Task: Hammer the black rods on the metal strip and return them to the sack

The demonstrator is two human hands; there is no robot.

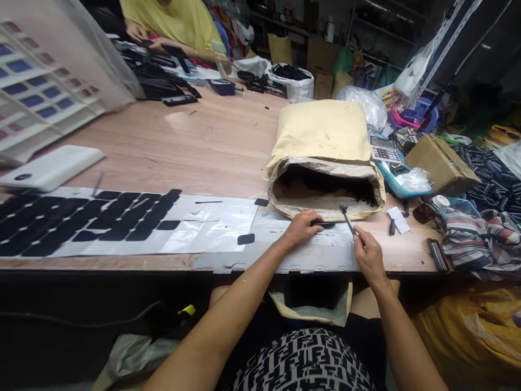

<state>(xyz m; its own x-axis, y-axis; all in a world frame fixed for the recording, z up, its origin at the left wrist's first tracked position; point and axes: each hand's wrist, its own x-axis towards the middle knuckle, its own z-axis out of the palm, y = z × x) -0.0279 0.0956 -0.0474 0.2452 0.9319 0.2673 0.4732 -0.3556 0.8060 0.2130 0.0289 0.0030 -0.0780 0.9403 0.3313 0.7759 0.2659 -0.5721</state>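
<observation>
My left hand is closed on a thin black piece at the table's front edge. My right hand grips a slim metal tool with a small rounded head, its tip pointing away from me; it resembles a small hammer, but the exact kind is unclear. Just beyond both hands lies a pale yellow sack, its mouth facing me and dark contents inside. Under my hands a grey sheet lies along the edge. Two black rounded strips, the nearer one, lie left of my left hand.
Rows of black pads lie on white film at left, near a white box and plastic crate. A calculator, carton and striped cloth are right. An open bag hangs below. Another person sits opposite.
</observation>
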